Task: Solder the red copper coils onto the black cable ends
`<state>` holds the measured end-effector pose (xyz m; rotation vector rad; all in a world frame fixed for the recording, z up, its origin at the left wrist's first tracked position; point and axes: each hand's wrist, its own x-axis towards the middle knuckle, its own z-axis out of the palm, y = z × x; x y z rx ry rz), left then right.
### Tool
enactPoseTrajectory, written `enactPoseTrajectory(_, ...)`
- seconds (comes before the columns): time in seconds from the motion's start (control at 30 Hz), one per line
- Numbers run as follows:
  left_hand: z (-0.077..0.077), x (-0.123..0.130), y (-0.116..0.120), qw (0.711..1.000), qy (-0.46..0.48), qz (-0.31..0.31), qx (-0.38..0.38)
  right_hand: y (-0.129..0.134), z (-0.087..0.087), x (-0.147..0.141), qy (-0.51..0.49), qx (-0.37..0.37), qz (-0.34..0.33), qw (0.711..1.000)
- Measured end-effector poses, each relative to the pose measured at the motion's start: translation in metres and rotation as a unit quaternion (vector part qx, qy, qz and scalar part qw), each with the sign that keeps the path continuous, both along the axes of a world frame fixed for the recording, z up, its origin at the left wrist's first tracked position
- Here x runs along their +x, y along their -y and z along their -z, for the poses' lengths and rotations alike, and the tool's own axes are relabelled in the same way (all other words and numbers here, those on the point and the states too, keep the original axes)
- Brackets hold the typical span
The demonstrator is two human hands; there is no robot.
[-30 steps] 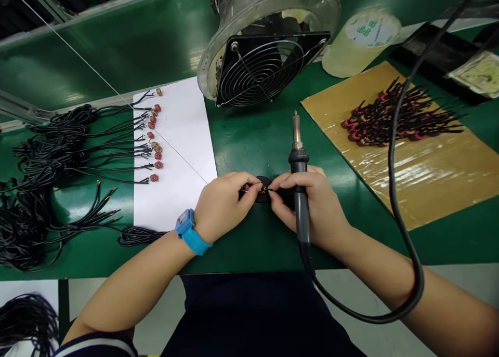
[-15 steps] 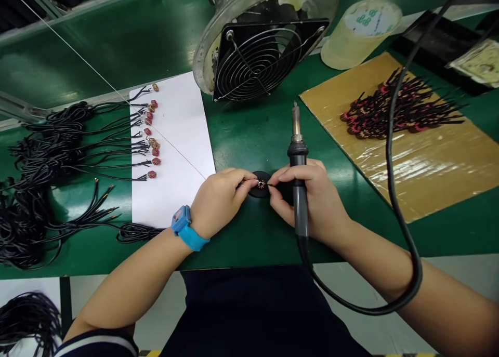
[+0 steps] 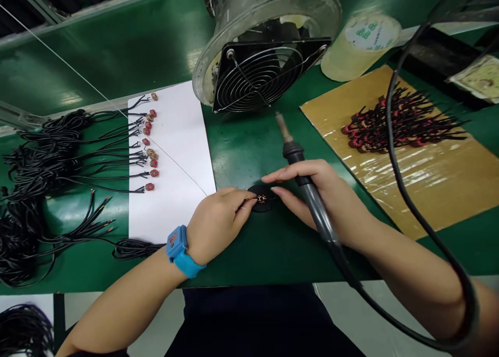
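A black round pad [image 3: 264, 206] lies on the green bench, bearing a small part [image 3: 261, 198] with a ring of copper-coloured contacts. My left hand [image 3: 218, 214] is closed, its thumb and forefinger pinched at the left side of that part. A thin solder wire [image 3: 171, 159] runs from the upper left into this hand, and a short bit shows at the fingertips. My right hand [image 3: 331, 201] holds a soldering iron [image 3: 315, 206] between fingers and palm, its tip pointing up and away. The right thumb and forefinger are apart, just right of the small part.
Black cables [image 3: 62, 154] lie at left, several ending in small red or tan parts on white paper [image 3: 175, 139]. A fan with a wire guard [image 3: 257, 81] stands behind. A brown board [image 3: 370, 190] at right bears a pile of black-wired parts [image 3: 397, 123]. The iron's cord [image 3: 393, 139] loops across the right side.
My right thumb and forefinger have moved apart and off the small part. The soldering iron has tilted, its tip swinging left. My left hand stays pinched; the whole view has shifted slightly.
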<state>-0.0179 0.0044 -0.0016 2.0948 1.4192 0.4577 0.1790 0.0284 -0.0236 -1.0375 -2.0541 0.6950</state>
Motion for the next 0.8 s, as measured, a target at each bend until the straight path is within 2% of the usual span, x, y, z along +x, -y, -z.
enactPoseTrajectory(0.07, 0.001, 0.0, 0.002, 1.0, 0.001, 0.002, 0.011, -0.006, -0.002, 0.001, 0.027, -0.001, -0.057, 0.998)
enactPoseTrajectory(0.17, 0.003, 0.0, 0.004, 1.0, -0.002, 0.004, 0.025, -0.01, -0.002, 0.001, 0.05, -0.001, -0.092, 0.994)
enactPoseTrajectory(0.3, 0.004, 0.001, 0.005, 0.999, 0.002, 0.004, 0.035, -0.01, 0.0, -0.002, 0.037, 0.008, -0.099, 0.994)
enactPoseTrajectory(0.5, 0.003, 0.001, 0.005, 1.0, 0.005, 0.002, 0.03, -0.013, -0.002, -0.005, 0.012, -0.018, -0.108, 0.994)
enactPoseTrajectory(0.8, 0.003, 0.0, 0.004, 0.999, -0.002, 0.001, 0.037, -0.006, -0.004, 0.011, 0.0, -0.063, -0.077, 0.995)
